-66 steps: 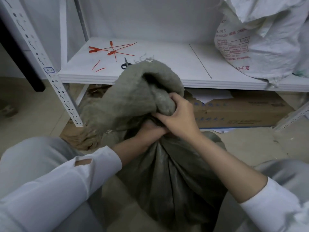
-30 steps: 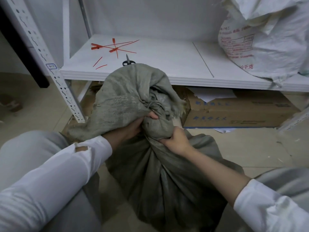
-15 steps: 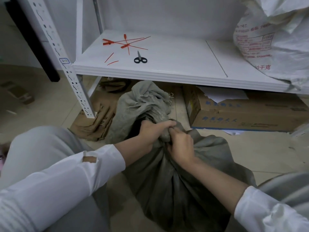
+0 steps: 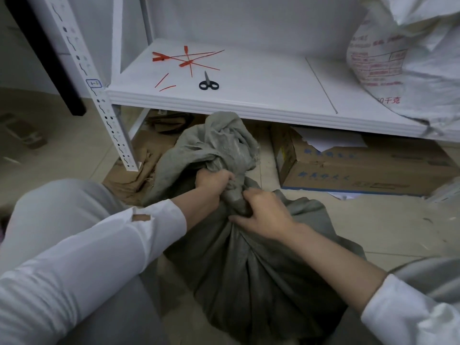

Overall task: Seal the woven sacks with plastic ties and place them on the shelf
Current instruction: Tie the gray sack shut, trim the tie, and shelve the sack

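Clamped round the gathered neck of the grey woven sack [image 4: 249, 270], the left hand [image 4: 214, 181] grips from the left in a fist, while the right hand [image 4: 263, 215] just beside it pinches the bunched cloth. Dull, coarse and creased, the sack stands on the floor between the person's knees, its folds fanning down from the neck and its loose mouth flopping up toward the white shelf [image 4: 261, 78]. Farther off on the shelf lie red plastic ties [image 4: 186, 59] and black-handled scissors [image 4: 208, 83] at left, and a white printed sack [image 4: 398, 58] at right.
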{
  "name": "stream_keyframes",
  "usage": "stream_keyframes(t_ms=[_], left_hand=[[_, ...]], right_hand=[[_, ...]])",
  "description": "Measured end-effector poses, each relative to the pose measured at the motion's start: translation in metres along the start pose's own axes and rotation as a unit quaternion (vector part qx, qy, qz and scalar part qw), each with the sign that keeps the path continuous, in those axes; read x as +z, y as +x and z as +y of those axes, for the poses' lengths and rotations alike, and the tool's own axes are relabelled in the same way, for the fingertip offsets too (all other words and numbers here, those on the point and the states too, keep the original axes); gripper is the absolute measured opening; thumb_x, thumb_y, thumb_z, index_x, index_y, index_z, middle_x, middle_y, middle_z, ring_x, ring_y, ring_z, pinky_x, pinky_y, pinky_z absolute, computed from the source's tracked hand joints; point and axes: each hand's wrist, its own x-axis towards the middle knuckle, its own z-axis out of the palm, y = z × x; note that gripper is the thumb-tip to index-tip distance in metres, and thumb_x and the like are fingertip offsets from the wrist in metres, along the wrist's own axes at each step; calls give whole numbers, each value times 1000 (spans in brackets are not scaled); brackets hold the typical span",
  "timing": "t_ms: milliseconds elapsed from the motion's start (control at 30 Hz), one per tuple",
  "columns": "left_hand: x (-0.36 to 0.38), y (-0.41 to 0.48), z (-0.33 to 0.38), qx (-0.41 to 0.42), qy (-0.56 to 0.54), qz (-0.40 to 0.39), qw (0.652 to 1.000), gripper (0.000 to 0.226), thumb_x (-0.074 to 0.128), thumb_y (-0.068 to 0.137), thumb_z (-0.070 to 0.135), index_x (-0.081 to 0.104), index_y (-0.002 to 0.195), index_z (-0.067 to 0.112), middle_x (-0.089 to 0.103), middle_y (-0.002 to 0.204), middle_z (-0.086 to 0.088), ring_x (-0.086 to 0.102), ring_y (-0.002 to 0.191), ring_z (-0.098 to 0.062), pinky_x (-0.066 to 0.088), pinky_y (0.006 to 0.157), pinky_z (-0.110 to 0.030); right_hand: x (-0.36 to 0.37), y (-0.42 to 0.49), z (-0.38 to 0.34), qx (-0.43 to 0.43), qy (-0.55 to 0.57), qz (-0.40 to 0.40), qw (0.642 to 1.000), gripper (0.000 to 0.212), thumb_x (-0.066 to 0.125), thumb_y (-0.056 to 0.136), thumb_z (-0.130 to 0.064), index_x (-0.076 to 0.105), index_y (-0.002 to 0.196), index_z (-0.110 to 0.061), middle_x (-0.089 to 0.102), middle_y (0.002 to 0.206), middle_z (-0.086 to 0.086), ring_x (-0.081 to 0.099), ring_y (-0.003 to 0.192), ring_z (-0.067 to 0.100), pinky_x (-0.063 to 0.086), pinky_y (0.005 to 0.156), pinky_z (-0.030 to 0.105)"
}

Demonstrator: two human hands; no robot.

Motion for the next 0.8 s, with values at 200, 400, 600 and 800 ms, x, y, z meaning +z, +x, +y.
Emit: stream_keyframes(t_ms=[200, 400, 600, 800], left_hand=[[0, -12, 19, -58, -117, -24, 991, 10, 61, 78, -5, 64, 85, 2, 64, 86, -16, 62, 76, -30, 57, 75, -38], [-1, -13, 16, -33, -88, -109, 990, 18, 52, 82, -11, 63, 73, 0, 65, 83, -16, 62, 75, -30, 55, 72, -34], [3, -15, 17, 33, 61, -167, 984, 38, 55, 87, -14, 51, 125, -11, 56, 124, -21, 54, 117, -33, 46, 87, -27], [-5, -11, 12, 89, 94, -205, 970, 39, 41, 97, -7, 40, 135, -13, 61, 112, -21, 57, 84, -22, 49, 66, -22]], right_hand=[[-24, 13, 25, 156, 202, 45, 966, 65, 67, 71, -65, 68, 116, -18, 64, 116, -3, 51, 116, 10, 42, 94, 27], [-39, 19, 22, 227, 435, 44, 870, 49, 76, 78, -40, 58, 116, -16, 62, 108, -11, 60, 99, 1, 47, 79, 10], [-34, 18, 14, 223, 509, 19, 831, 43, 81, 76, -32, 68, 111, -10, 72, 99, -8, 67, 95, 0, 53, 77, 13], [-35, 13, 6, 198, 607, 24, 769, 44, 82, 66, -2, 68, 107, -11, 73, 105, 1, 67, 104, 17, 52, 90, 25]])
